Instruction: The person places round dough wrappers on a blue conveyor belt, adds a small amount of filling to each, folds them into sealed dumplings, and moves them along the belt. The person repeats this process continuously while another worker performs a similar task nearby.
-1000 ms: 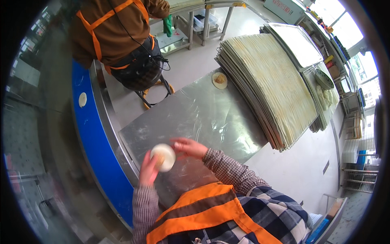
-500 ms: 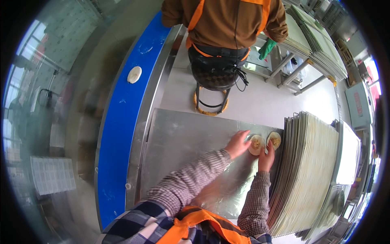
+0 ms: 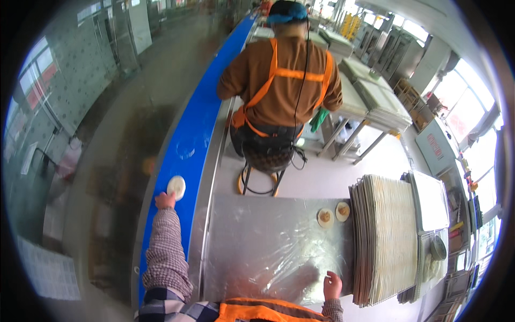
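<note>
My left hand [image 3: 165, 200] reaches onto the blue conveyor belt [image 3: 185, 152], its fingers closed at the near edge of a flat white dough round [image 3: 176, 187]. Whether the round is lifted off the belt I cannot tell. Lower right, above the metal table [image 3: 244, 225], my right hand [image 3: 332, 285] hovers with loosely bent fingers and nothing visible in it. Toward the table's far right corner lie two more dough rounds, the left one [image 3: 322, 224] and the right one [image 3: 340, 217], each with a small heap of brownish filling in the middle.
A tall stack of pale trays [image 3: 383, 236] borders the table on its right. Ahead, a co-worker [image 3: 289, 80] in brown with orange straps sits on a stool [image 3: 263, 180] beside the belt. Racks of trays [image 3: 375, 96] stand farther right. Clear plastic film covers part of the table.
My left hand has left the filled rounds and crossed left to the plain round on the belt. My right hand has drawn back toward me. The view has tilted up.
</note>
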